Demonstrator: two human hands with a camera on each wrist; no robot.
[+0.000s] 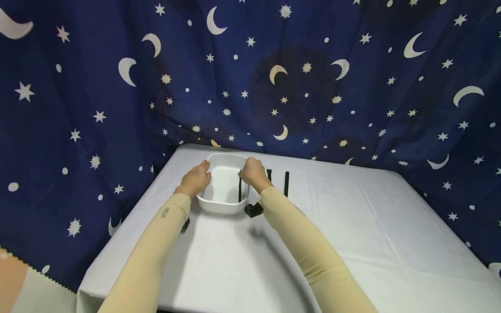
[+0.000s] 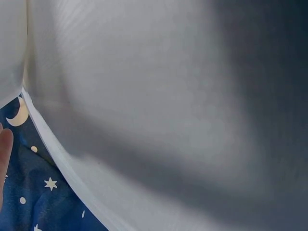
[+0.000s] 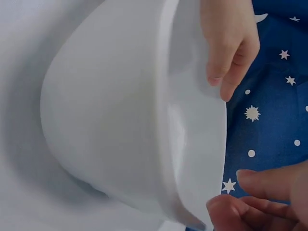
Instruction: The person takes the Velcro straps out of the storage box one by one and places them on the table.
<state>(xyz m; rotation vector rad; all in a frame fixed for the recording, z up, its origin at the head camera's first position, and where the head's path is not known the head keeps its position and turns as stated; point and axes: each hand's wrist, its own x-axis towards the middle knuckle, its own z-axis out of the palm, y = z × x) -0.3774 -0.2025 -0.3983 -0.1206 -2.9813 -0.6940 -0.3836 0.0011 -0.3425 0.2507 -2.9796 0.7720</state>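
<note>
A white rectangular basin [image 1: 223, 208] with rounded corners stands near the far left part of the table. My left hand [image 1: 196, 178] grips its left rim; in the right wrist view the thumb of that left hand [image 3: 232, 50] lies over the inner wall. My right hand [image 1: 253, 172] has curled fingers at the right rim; its fingertips are close by the basin's edge in the right wrist view. Inside the basin, a thin black strip [image 1: 240, 191] runs down from below the right fingertips; its upper end is hidden. Only a finger [image 2: 5, 154] and part of the basin show in the left wrist view.
Two black rod-like things, one slim with a wider end [image 1: 269, 174] and one straight bar [image 1: 287, 183], lie right of the basin, partly behind the right forearm. A black piece [image 1: 253, 210] shows under that forearm. White cloth covers the table [image 1: 352, 226]; a starry blue curtain [image 1: 250, 74] hangs behind.
</note>
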